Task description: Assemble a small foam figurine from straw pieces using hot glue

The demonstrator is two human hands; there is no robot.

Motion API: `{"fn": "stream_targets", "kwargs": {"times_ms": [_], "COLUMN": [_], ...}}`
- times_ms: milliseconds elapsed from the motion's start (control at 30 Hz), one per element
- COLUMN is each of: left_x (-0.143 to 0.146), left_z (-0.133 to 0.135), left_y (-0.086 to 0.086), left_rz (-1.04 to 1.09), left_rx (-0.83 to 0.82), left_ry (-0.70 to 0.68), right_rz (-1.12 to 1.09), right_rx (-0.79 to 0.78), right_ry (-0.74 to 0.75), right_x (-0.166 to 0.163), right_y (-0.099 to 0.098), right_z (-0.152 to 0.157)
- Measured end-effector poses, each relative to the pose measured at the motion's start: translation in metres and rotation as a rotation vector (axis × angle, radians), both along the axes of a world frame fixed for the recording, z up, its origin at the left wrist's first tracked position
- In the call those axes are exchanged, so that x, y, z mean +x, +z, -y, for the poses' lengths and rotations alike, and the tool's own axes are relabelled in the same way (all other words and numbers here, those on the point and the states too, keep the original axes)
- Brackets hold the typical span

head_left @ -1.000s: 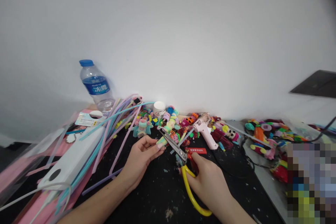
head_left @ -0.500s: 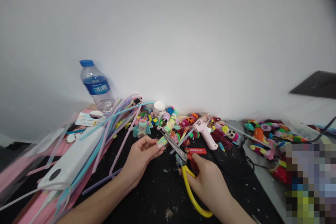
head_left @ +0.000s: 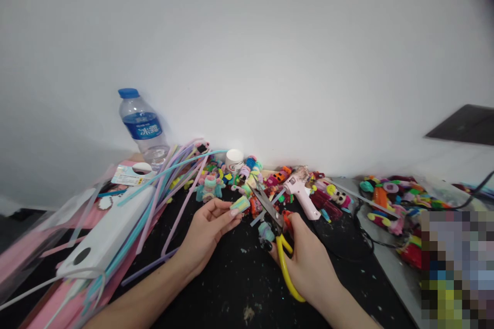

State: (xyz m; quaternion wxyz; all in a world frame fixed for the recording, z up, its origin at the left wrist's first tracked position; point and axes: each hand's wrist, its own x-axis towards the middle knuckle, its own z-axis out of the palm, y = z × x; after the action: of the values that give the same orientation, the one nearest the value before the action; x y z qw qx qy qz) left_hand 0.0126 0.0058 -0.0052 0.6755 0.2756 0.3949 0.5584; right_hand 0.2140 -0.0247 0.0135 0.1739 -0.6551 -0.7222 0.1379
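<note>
My left hand (head_left: pixel 210 231) pinches a short fuzzy strip piece (head_left: pixel 240 204), striped light green and yellow, between thumb and fingers. In my right hand (head_left: pixel 309 254) is a pair of scissors (head_left: pixel 285 262) with yellow handles and a bit of red near the grip. The metal blades point up and away, just right of the strip piece and apart from it. A small pale teal fuzzy bundle (head_left: pixel 266 232) lies on the black surface beside the scissors' pivot. Past the blades sit several colourful fuzzy figures, partly hidden.
A pink glue gun (head_left: pixel 303 195) rests right of centre, its dark cable running right. Pastel pipe cleaners (head_left: pixel 165 182) and a white holder (head_left: pixel 110 226) lie at left. A water bottle (head_left: pixel 142 126) leans near the wall. A paper cup (head_left: pixel 233 160) stands behind the figures.
The scissors have moved right, off the strip piece, and their handles have come closer together. The yellow-green length beyond the blades no longer shows. My left hand has barely moved.
</note>
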Motion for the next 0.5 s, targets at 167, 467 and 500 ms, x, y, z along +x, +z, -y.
{"fn": "stream_targets", "kwargs": {"times_ms": [167,467,500], "left_x": [0.0005,0.0020,0.0021], "left_z": [0.0014,0.0007,0.0008], "left_y": [0.0018,0.0029,0.0026], "left_rz": [0.032,0.002,-0.006], "left_rx": [0.007,0.022,0.024], "left_ry": [-0.009,-0.001,0.005], "right_rz": [0.006,0.029,0.031], "right_rx": [0.005,-0.041,-0.052], "right_ry": [0.019,0.054,0.057], "right_x": [0.0002,-0.0003,-0.0009], "right_y": [-0.0014,0.0002,0.0002], "right_z": [0.0014,0.0031,0.0033]}}
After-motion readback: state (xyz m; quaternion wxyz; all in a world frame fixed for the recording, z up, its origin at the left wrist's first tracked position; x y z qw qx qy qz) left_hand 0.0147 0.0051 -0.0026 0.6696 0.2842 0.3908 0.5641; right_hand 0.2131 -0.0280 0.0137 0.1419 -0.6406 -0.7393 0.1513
